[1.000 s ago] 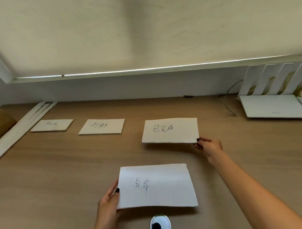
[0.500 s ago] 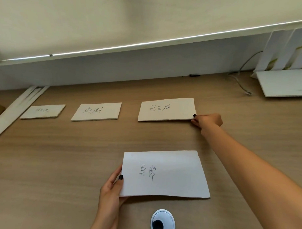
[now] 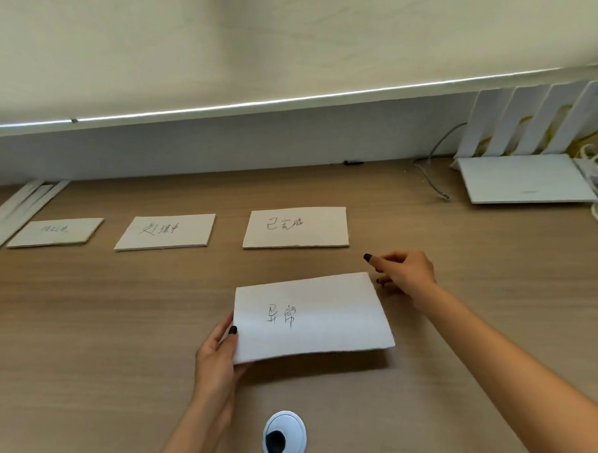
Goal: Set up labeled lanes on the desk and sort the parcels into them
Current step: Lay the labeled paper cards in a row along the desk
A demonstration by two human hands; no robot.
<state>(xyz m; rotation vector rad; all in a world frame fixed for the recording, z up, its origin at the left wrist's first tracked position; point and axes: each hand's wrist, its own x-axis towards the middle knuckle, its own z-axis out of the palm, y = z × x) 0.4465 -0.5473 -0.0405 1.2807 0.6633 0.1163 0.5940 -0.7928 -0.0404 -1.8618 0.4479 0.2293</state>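
Three labels lying in a row on the desk (image 3: 84, 320), a fourth being held nearer the person.

Left hand (image 3: 218, 352) is pinching the near-left corner of the handwritten label (image 3: 313, 316), thumb on top, lifting it off the wood. Right hand (image 3: 402, 272) is hovering just beside the sheet's far-right corner, fingers loosely curled, holding nothing; contact with the paper unclear. Far row: left label (image 3: 55, 233) with faint writing, middle label (image 3: 165, 232), right label (image 3: 296, 228), all flat and apart. Router (image 3: 526, 181) sitting at far right; cable port (image 3: 285, 436) near the front edge.
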